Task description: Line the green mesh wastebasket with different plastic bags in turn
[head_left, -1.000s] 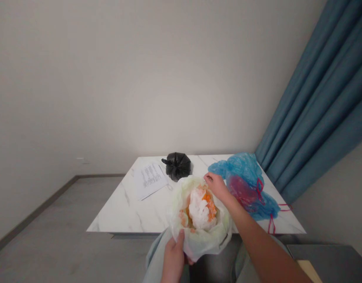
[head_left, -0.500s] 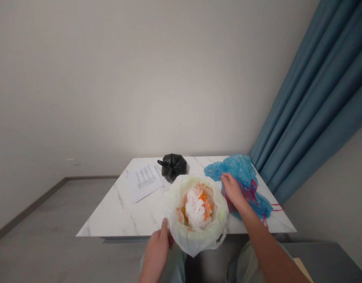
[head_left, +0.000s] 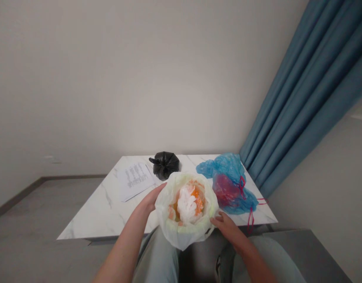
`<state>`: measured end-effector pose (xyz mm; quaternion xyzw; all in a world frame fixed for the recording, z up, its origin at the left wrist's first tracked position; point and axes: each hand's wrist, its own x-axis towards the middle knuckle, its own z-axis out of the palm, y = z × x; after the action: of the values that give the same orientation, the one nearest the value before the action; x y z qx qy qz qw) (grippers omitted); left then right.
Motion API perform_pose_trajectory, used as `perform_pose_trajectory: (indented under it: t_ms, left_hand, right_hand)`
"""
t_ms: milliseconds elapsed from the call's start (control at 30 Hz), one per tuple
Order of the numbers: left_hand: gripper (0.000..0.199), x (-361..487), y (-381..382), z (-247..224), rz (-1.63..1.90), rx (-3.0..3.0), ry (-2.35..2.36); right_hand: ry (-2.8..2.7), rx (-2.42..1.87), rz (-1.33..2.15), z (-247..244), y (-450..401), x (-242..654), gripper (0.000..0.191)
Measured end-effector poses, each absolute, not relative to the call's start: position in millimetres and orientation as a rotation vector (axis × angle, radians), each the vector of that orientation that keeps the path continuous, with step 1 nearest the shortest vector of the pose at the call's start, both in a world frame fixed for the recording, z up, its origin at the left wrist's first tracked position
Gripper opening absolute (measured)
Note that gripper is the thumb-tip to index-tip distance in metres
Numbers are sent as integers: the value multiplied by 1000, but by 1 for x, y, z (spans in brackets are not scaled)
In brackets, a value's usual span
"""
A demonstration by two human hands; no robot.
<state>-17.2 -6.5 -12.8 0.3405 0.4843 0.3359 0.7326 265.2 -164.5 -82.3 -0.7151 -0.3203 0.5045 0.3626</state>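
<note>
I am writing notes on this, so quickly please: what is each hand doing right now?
Left hand: open, flat against the side of the pale green plastic bag.
Right hand: open, touching the bag's lower edge.

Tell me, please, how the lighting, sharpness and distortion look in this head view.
In the head view, light is soft and even, without hard glare on the white marble table; the black plastic bag looks slightly soft; wide-angle distortion makes the blue fabric curtain lean sharply.
</note>
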Motion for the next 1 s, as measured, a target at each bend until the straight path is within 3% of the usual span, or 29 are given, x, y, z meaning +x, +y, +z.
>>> perform_pose_trajectory:
  t_ms: [200, 567, 800, 867, 1000]
  left_hand:
    - [23, -11, -13, -31, 1054, 882, 1331]
    - [27, -4, -23, -36, 1240, 1062, 1614]
    - [25, 4, -31, -11, 1572, 745, 1306]
    - [27, 7, -32, -5, 1578, 576, 1192]
    - [26, 9, -34, 1, 1551, 347, 949]
  right_hand:
    - [-663, -1631, 1633, -51, -162, 246, 46]
    - [-510, -1257, 1083, -42, -131, 270, 39]
    - [-416, -1088, 942, -20, -120, 291, 25]
    - [-347, -1009, 988, -17, -116, 295, 28]
    - [-425, -881, 1014, -16, -109, 296, 52]
